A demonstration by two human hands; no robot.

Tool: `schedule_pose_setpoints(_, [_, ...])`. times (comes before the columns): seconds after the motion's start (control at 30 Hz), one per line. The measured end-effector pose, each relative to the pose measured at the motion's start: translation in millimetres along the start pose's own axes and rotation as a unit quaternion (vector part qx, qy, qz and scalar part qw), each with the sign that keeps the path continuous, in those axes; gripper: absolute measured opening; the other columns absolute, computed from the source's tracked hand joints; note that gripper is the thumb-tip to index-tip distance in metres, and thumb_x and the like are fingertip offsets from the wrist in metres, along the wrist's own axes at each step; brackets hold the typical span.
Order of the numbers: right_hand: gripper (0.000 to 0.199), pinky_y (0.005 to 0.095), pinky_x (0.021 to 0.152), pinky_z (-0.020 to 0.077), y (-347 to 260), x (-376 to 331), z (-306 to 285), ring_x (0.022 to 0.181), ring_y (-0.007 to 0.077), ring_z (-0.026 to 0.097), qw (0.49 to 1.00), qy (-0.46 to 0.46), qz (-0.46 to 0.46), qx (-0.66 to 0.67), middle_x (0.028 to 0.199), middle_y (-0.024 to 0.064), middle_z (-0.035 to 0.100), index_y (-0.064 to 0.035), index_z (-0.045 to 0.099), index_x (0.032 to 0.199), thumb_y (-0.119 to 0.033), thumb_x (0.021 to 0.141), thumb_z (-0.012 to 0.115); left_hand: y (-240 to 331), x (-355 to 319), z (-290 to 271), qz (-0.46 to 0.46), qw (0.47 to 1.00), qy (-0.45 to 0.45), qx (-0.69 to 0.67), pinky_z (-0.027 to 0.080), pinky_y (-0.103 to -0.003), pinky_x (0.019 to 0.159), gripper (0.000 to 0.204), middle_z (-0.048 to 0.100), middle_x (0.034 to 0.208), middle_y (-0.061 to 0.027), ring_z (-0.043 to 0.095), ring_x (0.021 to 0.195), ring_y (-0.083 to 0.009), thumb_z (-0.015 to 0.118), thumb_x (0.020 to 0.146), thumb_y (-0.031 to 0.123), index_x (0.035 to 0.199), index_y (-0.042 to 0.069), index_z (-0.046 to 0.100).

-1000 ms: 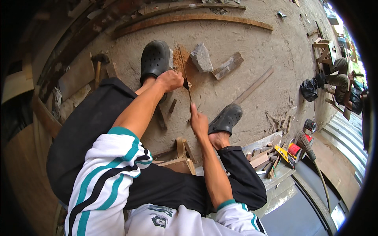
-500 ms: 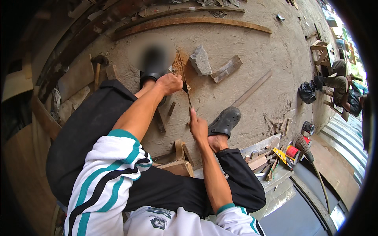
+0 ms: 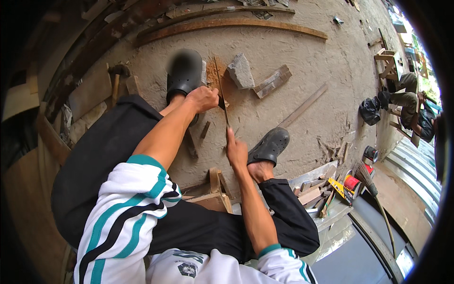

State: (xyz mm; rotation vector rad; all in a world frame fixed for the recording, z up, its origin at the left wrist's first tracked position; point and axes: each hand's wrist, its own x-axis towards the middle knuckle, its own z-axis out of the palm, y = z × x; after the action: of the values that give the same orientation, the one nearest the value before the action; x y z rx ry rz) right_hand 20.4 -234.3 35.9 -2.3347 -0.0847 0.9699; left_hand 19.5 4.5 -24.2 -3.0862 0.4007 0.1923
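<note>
My right hand (image 3: pixel 237 152) is closed round the near end of a handsaw (image 3: pixel 219 78), whose thin blade points away from me and shows nearly edge-on. My left hand (image 3: pixel 202 99) is a closed fist beside the blade, left of it. A small dark piece (image 3: pixel 221 101) shows between that fist and the saw; what the fingers hold is mostly hidden. Orange-brown sawdust (image 3: pixel 213 89) lies on the ground around the blade's far part. My left clog (image 3: pixel 185 71) is just beyond the left hand, and my right clog (image 3: pixel 270 146) is right of the right hand.
Right of the saw lie a grey stone block (image 3: pixel 241 72), a short wood block (image 3: pixel 273 81) and a flat strip (image 3: pixel 305 105). Long boards (image 3: pixel 231 23) lie farther off. A hammer (image 3: pixel 116 83) is at left; a broom (image 3: pixel 366 179) and cans at right. Another person sits far right.
My right hand has shifted slightly away from me with the saw, so the blade reaches a little farther. My left hand stays almost where it was.
</note>
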Motion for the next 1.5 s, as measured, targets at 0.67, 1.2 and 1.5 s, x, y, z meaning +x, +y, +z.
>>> schedule_pose_setpoints(0.67, [0.07, 0.0389, 0.049, 0.0344, 11.9, -10.9, 3.3, 0.052, 0.0143, 0.038, 1.0, -0.011, 0.01, 0.008, 0.051, 0.0101, 0.037, 0.0066, 0.046, 0.061, -0.052, 0.098, 0.046, 1.5, -0.7, 4.5, -0.012, 1.0, -0.008, 0.011, 0.055, -0.031, 0.059, 0.01, 0.062, 0.077, -0.0089, 0.069, 0.071, -0.0224, 0.061, 0.077, 0.013, 0.074, 0.006, 0.068])
schedule_pose_setpoints(1.2, [0.063, 0.044, 0.052, 0.038, 64.9, -52.2, 4.5, 0.049, 0.0197, 0.04, 0.999, 0.0, -0.046, 0.028, 0.052, 0.0222, 0.042, 0.01, 0.055, 0.067, -0.045, 0.098, 0.05, -4.7, -4.5, -2.4, -0.001, 1.0, 0.009, -0.007, 0.056, -0.032, 0.057, 0.008, 0.063, 0.079, -0.0112, 0.069, 0.069, -0.0238, 0.062, 0.076, 0.01, 0.076, 0.005, 0.068])
schedule_pose_setpoints(1.5, [0.071, 0.0437, 0.052, 0.0386, 48.7, -46.2, -8.3, 0.047, 0.0227, 0.046, 0.999, -0.01, 0.031, 0.007, 0.05, 0.019, 0.046, 0.0096, 0.055, 0.062, -0.052, 0.097, 0.05, 1.6, 2.2, -1.6, -0.004, 1.0, -0.003, 0.01, 0.056, -0.032, 0.057, 0.007, 0.063, 0.079, -0.0108, 0.07, 0.07, -0.023, 0.062, 0.077, 0.01, 0.075, 0.006, 0.066])
